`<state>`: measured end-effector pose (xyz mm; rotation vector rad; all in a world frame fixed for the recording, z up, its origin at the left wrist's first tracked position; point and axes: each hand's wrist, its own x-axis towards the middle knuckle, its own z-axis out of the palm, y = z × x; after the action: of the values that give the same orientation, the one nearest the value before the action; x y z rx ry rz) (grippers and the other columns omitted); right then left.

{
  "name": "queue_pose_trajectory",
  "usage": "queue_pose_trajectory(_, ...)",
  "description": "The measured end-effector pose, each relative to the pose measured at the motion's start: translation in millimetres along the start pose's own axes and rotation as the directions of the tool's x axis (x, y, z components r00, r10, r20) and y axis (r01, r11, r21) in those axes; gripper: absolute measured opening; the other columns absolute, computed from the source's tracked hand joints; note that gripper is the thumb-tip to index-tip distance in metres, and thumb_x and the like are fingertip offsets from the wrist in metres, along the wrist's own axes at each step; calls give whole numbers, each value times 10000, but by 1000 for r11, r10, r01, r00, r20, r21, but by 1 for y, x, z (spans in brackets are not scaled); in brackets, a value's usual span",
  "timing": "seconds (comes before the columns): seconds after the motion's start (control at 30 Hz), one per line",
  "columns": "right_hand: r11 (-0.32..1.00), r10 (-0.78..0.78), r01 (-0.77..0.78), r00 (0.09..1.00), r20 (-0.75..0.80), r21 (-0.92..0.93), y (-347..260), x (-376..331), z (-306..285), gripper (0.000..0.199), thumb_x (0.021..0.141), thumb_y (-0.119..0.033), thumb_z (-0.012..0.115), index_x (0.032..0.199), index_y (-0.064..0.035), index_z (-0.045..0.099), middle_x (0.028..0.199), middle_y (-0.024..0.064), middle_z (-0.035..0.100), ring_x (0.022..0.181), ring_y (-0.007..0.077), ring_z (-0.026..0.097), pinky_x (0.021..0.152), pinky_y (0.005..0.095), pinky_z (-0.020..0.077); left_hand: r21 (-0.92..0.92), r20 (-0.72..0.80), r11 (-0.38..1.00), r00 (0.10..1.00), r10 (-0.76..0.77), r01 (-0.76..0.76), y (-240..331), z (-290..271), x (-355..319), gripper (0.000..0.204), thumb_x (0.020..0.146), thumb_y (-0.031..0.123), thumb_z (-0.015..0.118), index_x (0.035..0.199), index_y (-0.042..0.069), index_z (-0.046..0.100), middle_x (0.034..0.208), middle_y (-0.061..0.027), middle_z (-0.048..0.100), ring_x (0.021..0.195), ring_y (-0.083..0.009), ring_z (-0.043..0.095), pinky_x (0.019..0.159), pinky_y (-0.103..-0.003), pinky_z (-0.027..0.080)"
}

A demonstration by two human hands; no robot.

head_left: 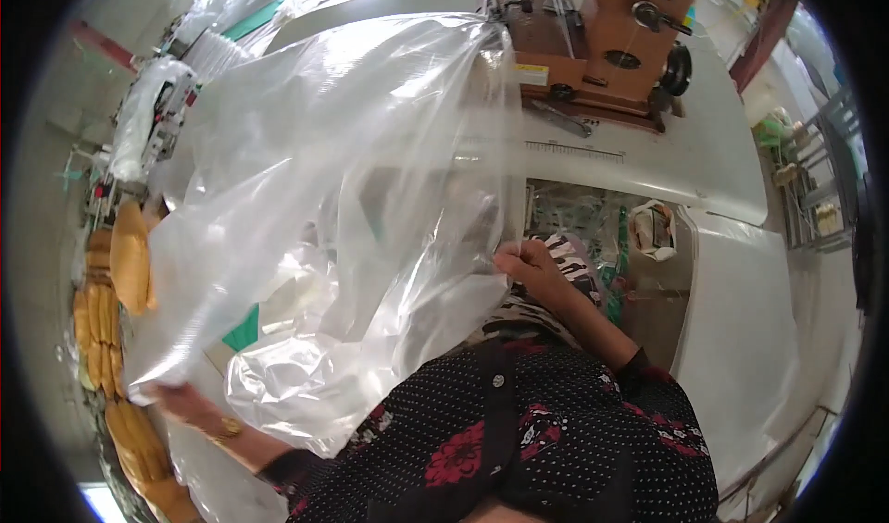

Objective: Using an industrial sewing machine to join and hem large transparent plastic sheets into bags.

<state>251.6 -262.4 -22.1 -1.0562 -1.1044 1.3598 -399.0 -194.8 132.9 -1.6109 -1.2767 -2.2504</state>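
Note:
A large sheet of clear plastic film (315, 125) stretches from the head of a brown sewing machine (593, 32) down toward my lap. At the lower left, my left hand (185, 403) is closed on one edge of the film, its fingers slightly smeared by motion. Near the middle, my right hand (530, 268) pinches the film's right edge between thumb and fingers. The film's upper corner reaches the machine's needle area, where glare and folds hide the exact contact. More crumpled film lies below, between my arms.
The machine stands on a white table (722, 171) with a ruler strip (574, 151) along it and small metal snips (562, 118) beside its base. An open drawer (653, 292) holds green bits and a white roll. Yellow bundles (139, 440) line the left side.

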Motion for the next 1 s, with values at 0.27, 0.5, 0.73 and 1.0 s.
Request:
queue_pose_trajectory(0.27,996,11,-12,1000,-12,-92,6,11,-4,253,945,-177,609,751,-17,587,645,-56,490,590,35,426,535,237,343,844,438,198,425,-792,-499,5,-91,-186,258,872,86,641,1118,30,696,986,-134,732,883,-226,682,862,-326,513)
queue_pose_trajectory(0.5,997,-69,56,934,-351,-49,-5,8,6,245,954,-215,637,791,-44,576,641,-20,548,598,54,520,550,224,403,246,783,969,591,-192,-11,211,199,-100,301,905,76,622,1177,-52,645,1113,-130,705,1052,-253,654,972,-332,466)
queue_pose_trajectory(0.73,986,-163,138,917,-364,-94,-4,7,21,316,967,-240,618,763,-17,526,634,4,548,579,71,485,537,260,402,80,923,799,347,166,-596,184,362,-193,698,822,155,735,1430,60,405,1326,-154,570,1142,-335,597,954,-364,484)
queue_pose_trajectory(1.0,977,-177,122,922,-344,-175,-17,3,23,310,987,-250,594,780,-23,553,639,-14,531,588,52,485,539,238,389,118,872,993,481,-93,-22,168,374,-194,146,911,144,654,966,9,664,773,-7,638,679,-169,607,617,-311,480)
